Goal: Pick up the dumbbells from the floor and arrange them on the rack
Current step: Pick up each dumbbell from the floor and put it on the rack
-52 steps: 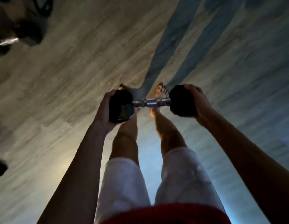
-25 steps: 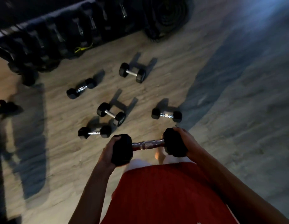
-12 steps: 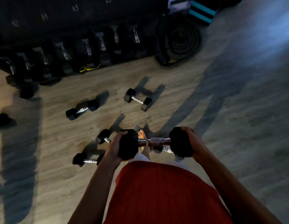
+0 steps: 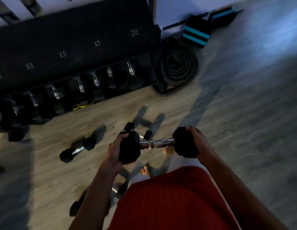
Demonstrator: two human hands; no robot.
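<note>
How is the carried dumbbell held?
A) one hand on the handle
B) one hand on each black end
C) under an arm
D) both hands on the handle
B: the left hand grips one end of the dumbbell, the right hand the other, and the chrome handle between them is bare.

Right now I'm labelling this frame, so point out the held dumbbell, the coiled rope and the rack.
held dumbbell [image 4: 161, 143]: head view, on its chrome handle.
rope [image 4: 189, 68]: head view, on the coil's right-hand turns.
rack [image 4: 78, 47]: head view, on the numbered top panel.
</note>
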